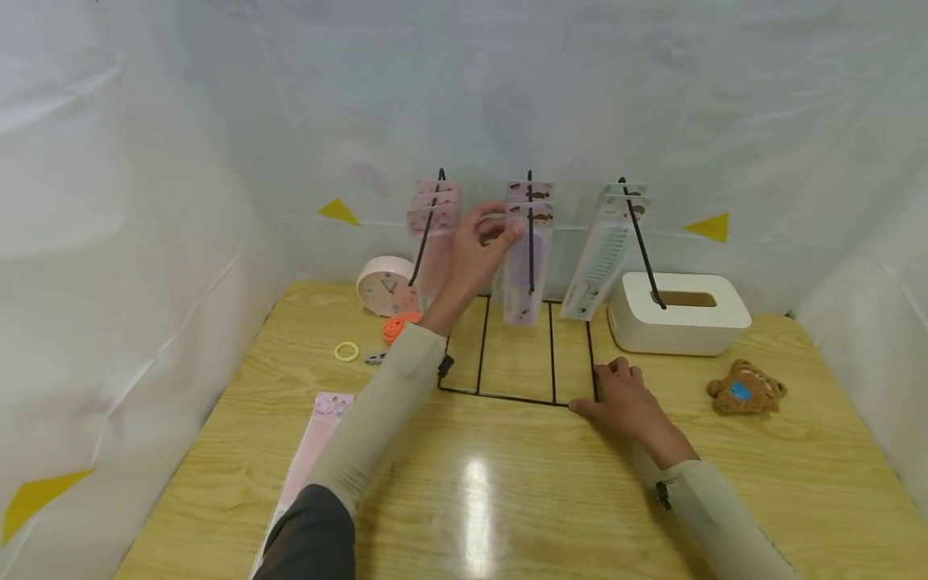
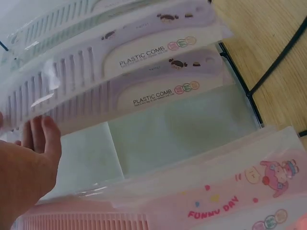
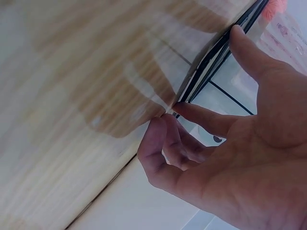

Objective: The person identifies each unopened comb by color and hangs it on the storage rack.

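Observation:
Packaged purple combs (image 1: 524, 266) hang from the middle hook of a black wire rack (image 1: 516, 398). My left hand (image 1: 471, 259) pinches one of these packs at its edge, with fingertips behind the clear wrapper (image 2: 43, 136). Packaged pink combs (image 1: 433, 211) hang on the left hook, beside my left wrist. On the right hook are packaged green combs (image 1: 605, 250), tilted. Down at the rack's front right corner, my right hand (image 1: 627, 405) holds the base wires, thumb on the front bar and index finger on the side bar (image 3: 189, 91).
A white tissue box (image 1: 677, 322) stands right of the rack, with a brown bear toy (image 1: 745, 388) before it. At left are a round clock (image 1: 387, 287), orange cord (image 1: 399, 325), a yellow ring (image 1: 346, 351), a hair clip (image 1: 375, 358) and another packaged pink comb (image 1: 313, 439).

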`<state>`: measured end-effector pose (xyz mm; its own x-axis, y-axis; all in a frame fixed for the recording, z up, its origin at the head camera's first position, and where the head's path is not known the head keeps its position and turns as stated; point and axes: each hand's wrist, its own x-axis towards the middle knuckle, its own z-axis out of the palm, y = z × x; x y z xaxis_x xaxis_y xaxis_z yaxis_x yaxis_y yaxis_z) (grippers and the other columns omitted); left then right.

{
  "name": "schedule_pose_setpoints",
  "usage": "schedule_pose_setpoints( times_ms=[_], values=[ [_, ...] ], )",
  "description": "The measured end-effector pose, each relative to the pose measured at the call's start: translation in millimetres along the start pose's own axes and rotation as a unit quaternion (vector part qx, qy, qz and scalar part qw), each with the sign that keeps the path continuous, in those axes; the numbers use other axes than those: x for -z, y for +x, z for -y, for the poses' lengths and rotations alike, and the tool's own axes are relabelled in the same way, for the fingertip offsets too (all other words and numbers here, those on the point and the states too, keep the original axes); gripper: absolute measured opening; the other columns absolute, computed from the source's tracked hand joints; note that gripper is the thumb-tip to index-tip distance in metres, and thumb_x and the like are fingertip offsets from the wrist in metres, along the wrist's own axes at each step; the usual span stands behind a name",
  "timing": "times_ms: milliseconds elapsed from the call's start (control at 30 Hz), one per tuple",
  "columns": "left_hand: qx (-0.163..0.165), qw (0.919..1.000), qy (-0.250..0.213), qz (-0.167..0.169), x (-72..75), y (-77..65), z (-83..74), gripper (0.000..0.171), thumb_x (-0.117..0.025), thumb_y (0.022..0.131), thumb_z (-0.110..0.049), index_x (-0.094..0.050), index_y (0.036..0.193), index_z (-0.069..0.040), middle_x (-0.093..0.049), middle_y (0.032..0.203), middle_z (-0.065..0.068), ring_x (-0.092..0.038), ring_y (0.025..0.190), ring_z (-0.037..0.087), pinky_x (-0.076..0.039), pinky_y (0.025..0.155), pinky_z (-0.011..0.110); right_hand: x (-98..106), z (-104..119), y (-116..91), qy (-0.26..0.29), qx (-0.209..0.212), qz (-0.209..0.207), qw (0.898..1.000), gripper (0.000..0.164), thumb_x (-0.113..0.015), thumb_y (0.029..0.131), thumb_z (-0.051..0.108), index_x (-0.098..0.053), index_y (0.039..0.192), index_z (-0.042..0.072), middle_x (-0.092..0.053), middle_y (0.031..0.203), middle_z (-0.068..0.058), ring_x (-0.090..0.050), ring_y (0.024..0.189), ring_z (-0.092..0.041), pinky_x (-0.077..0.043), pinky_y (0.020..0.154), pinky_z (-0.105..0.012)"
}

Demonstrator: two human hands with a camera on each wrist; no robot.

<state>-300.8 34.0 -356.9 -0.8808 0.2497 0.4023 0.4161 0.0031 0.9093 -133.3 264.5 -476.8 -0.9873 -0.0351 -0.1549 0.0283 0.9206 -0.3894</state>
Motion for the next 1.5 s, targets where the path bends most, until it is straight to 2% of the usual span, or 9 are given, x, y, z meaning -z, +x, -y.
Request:
schedule_pose_setpoints(
  times_ms=[200, 433, 633, 767, 933, 1067, 1233, 1367, 1500],
  values=[
    [0.040, 0.9950, 0.025, 0.087, 15.8, -15.7, -4.2, 0.074, -0.075, 0.091, -0.025, -0.035, 0.152, -0.015, -0.050, 0.146, 0.013, -0.049, 0.132, 0.022, -0.045, 0.108, 0.038, -2, 1, 4, 0.003, 0.000, 0.008, 1.000, 0.085, -0.070, 0.090, 0.049, -0.042, 0.142, -0.013, -0.037, 0.135, -0.033, -0.039, 0.117, -0.051, -0.051, 0.072, -0.062],
    [0.126, 0.9620, 0.142, 0.196, 34.2, -52.3, -17.4, 0.102, -0.074, 0.089, -0.042, -0.007, 0.161, -0.015, -0.024, 0.163, 0.014, -0.031, 0.146, 0.032, -0.036, 0.114, 0.049, -1, 4, 8, 0.001, 0.006, 0.010, 1.000, 0.085, -0.070, 0.091, 0.049, -0.041, 0.142, -0.013, -0.037, 0.135, -0.033, -0.038, 0.118, -0.051, -0.051, 0.073, -0.062],
    [0.139, 0.9379, 0.194, 0.252, 49.2, -81.4, -16.2, 0.100, -0.074, 0.090, -0.043, -0.008, 0.160, -0.013, -0.025, 0.162, 0.014, -0.029, 0.147, 0.029, -0.036, 0.114, 0.051, 2, 3, 8, 0.001, 0.005, 0.017, 1.000, 0.086, -0.069, 0.091, 0.049, -0.041, 0.141, -0.015, -0.036, 0.135, -0.034, -0.037, 0.118, -0.052, -0.051, 0.073, -0.063],
    [0.121, 0.9183, 0.225, 0.303, 61.7, -95.4, -6.4, 0.091, -0.072, 0.092, -0.041, -0.018, 0.159, -0.013, -0.032, 0.159, 0.014, -0.035, 0.145, 0.027, -0.039, 0.112, 0.049, 5, -1, 9, -0.001, -0.002, 0.013, 1.000, 0.086, -0.070, 0.091, 0.048, -0.040, 0.141, -0.016, -0.035, 0.136, -0.034, -0.036, 0.118, -0.052, -0.050, 0.075, -0.064],
    [0.113, 0.8922, 0.261, 0.351, 94.4, -119.5, 3.9, 0.078, -0.072, 0.093, -0.038, -0.032, 0.155, -0.009, -0.041, 0.154, 0.012, -0.043, 0.139, 0.029, -0.042, 0.109, 0.049, 7, -3, 12, -0.001, -0.002, 0.014, 1.000, 0.087, -0.070, 0.091, 0.048, -0.040, 0.141, -0.016, -0.035, 0.135, -0.035, -0.036, 0.117, -0.052, -0.050, 0.075, -0.064],
    [0.126, 0.8846, 0.288, 0.345, 125.5, -142.3, 9.4, 0.079, -0.075, 0.090, -0.038, -0.036, 0.152, -0.005, -0.043, 0.152, 0.014, -0.045, 0.137, 0.032, -0.041, 0.108, 0.051, 7, -2, 13, 0.000, -0.001, 0.019, 1.000, 0.087, -0.070, 0.091, 0.049, -0.040, 0.141, -0.016, -0.035, 0.135, -0.035, -0.036, 0.118, -0.053, -0.050, 0.075, -0.064],
    [0.148, 0.8779, 0.354, 0.286, 161.4, -169.3, 14.3, 0.091, -0.082, 0.084, -0.036, -0.032, 0.153, -0.001, -0.043, 0.150, 0.022, -0.045, 0.135, 0.038, -0.044, 0.104, 0.055, 6, -1, 12, 0.001, -0.001, 0.022, 1.000, 0.087, -0.069, 0.092, 0.048, -0.039, 0.142, -0.016, -0.034, 0.136, -0.035, -0.036, 0.118, -0.053, -0.050, 0.074, -0.064],
    [0.180, 0.8508, 0.428, 0.246, 187.6, -191.0, 15.4, 0.091, -0.079, 0.085, -0.041, -0.035, 0.147, 0.008, -0.045, 0.142, 0.033, -0.046, 0.128, 0.048, -0.046, 0.098, 0.060, 7, 0, 9, 0.001, -0.002, 0.020, 1.000, 0.087, -0.069, 0.092, 0.048, -0.039, 0.142, -0.016, -0.034, 0.136, -0.035, -0.035, 0.118, -0.053, -0.050, 0.074, -0.064],
    [0.224, 0.8101, 0.501, 0.207, 202.6, -208.7, 16.2, 0.090, -0.076, 0.085, -0.050, -0.041, 0.134, 0.017, -0.050, 0.124, 0.040, -0.051, 0.114, 0.055, -0.048, 0.087, 0.064, 9, 2, 7, 0.000, -0.009, 0.020, 1.000, 0.087, -0.069, 0.092, 0.049, -0.039, 0.142, -0.015, -0.034, 0.136, -0.035, -0.036, 0.118, -0.052, -0.049, 0.075, -0.065]
  ],
)
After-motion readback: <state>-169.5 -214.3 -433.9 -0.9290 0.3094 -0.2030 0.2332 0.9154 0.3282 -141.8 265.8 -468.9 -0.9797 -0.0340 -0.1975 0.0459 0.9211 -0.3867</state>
